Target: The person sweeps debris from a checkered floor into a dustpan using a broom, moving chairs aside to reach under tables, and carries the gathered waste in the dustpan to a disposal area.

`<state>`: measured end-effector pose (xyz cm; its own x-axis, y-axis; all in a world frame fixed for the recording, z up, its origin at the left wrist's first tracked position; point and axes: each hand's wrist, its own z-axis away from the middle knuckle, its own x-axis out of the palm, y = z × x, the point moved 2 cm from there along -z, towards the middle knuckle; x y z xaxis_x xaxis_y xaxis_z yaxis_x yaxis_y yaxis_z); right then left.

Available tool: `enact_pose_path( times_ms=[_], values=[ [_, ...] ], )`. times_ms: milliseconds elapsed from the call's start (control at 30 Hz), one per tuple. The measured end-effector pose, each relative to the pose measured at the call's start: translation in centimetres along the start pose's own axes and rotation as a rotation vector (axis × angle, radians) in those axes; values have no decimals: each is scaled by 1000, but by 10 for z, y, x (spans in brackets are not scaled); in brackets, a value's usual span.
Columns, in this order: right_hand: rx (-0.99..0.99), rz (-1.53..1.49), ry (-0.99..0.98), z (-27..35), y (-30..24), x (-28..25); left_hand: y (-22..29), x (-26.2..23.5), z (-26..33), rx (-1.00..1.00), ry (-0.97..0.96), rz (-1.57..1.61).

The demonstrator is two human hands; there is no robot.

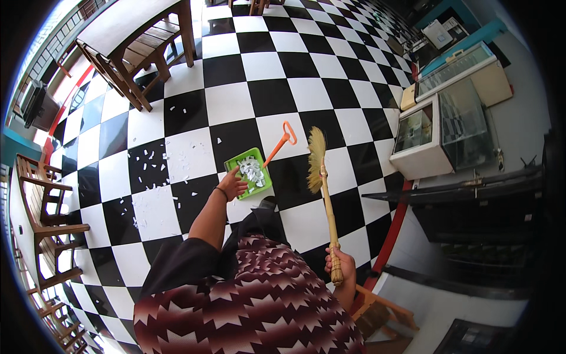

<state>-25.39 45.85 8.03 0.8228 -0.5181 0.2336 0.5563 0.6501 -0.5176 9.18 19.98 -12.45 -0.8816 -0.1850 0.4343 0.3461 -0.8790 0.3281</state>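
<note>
My right hand is wrapped round the handle of a straw broom, close to its bound end. The broom's fan of bristles points away from me, right of the dustpan. Stretched out in front of me, my left hand has its fingers apart at the left edge of a green dustpan; whether it touches the pan I cannot tell. White paper scraps lie heaped in the pan. Its orange handle leans toward the far right.
More paper scraps are scattered over the black-and-white checkered floor to the left. A wooden table with chairs stands at the far left, and a wooden chair at the left. Glass-sided cabinets line the right wall.
</note>
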Motion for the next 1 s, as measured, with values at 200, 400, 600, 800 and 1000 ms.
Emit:
enact_pose_path(
  times_ms=[200,400,600,800,1000],
  values=[
    [-23,182,59,-40,-165,-1,56,175,-103,-135,-2,884],
    [-25,761,93,-141,-297,21,66,168,-187,16,65,1222],
    [-157,1365,-165,-247,-448,43,92,177,-211,98,83,1531],
    [-26,1610,-431,-381,-584,135,33,153,-201,261,-86,1623],
    [-44,1554,-549,-430,-606,312,71,224,-150,476,316,1353]
  ],
)
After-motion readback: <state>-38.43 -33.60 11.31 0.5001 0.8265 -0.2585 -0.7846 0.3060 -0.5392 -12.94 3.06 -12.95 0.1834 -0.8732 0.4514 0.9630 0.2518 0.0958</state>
